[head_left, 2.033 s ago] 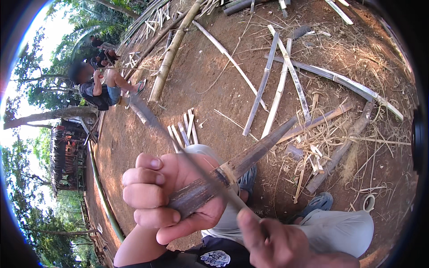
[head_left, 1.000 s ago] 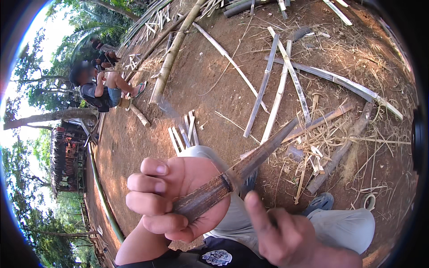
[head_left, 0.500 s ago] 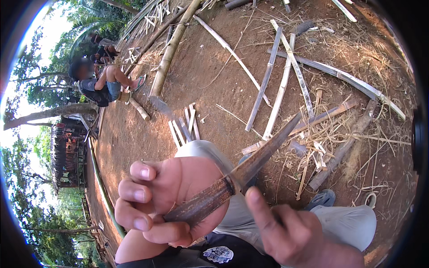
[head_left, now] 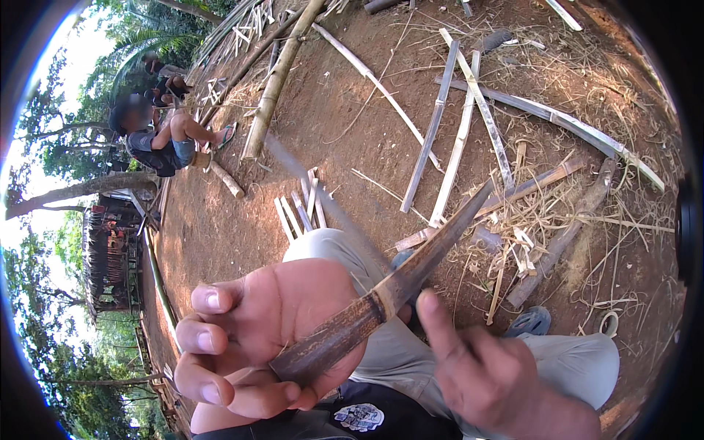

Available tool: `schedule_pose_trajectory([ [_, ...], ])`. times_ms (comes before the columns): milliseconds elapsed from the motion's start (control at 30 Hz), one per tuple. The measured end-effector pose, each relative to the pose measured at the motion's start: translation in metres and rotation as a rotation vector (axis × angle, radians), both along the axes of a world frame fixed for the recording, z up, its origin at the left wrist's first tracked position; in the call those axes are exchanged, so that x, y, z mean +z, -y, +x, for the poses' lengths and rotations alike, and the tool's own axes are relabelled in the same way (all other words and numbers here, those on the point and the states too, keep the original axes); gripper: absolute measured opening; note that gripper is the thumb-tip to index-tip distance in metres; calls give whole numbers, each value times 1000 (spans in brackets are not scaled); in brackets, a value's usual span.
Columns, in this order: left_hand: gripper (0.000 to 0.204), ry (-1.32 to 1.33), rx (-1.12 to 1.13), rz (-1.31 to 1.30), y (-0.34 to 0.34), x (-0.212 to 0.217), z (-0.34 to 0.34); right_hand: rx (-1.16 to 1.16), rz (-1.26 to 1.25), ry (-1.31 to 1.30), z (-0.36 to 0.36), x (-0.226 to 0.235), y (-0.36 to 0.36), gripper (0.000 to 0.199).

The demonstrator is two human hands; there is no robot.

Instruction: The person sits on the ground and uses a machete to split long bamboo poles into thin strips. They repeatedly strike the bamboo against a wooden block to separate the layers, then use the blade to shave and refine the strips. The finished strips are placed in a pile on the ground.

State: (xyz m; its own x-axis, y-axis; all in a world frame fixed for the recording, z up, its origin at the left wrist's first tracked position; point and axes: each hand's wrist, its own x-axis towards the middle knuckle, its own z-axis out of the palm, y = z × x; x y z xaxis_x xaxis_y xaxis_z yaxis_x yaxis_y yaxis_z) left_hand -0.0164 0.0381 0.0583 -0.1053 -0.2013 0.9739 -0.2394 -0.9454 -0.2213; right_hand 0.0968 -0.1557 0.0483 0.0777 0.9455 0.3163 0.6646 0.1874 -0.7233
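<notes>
My left hand [head_left: 286, 323] is turned palm up, its fingers curled. It grips the lower end of a dark brown bamboo piece [head_left: 337, 337], which lies slantwise across the palm. Beyond a raised node the piece narrows to a point at the upper right. My right hand [head_left: 491, 374] is closed just below the node, index finger stretched along the bamboo. From behind the node a long grey knife blade [head_left: 330, 209], smeared by motion, reaches to the upper left. Its handle is hidden by my right hand.
Split bamboo strips [head_left: 456, 143] and pale shavings [head_left: 543, 235] litter the brown soil ahead and right. Short cut strips [head_left: 301, 209] lie beyond my knee [head_left: 330, 253]. A thick bamboo pole [head_left: 282, 81] lies farther off. At the left a person [head_left: 161, 139] sits, with others behind.
The knife blade has shifted and now shows longer toward the upper left. My left hand has moved slightly left and down, still holding the bamboo piece. My right index finger has moved slightly up and right.
</notes>
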Motion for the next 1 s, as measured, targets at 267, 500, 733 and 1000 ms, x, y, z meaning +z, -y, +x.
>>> schedule_pose_trajectory([
  [267,57,-294,166,130,-6,18,-33,-5,35,-64,-1,1,-3,77],
  [500,34,-123,127,95,-4,11,-17,-71,-12,-123,-12,5,11,69],
  [733,17,12,61,98,-10,7,-6,-140,5,-78,-15,-6,6,67],
  [1000,24,14,54,38,-5,7,5,-123,21,-12,-15,2,13,69],
])
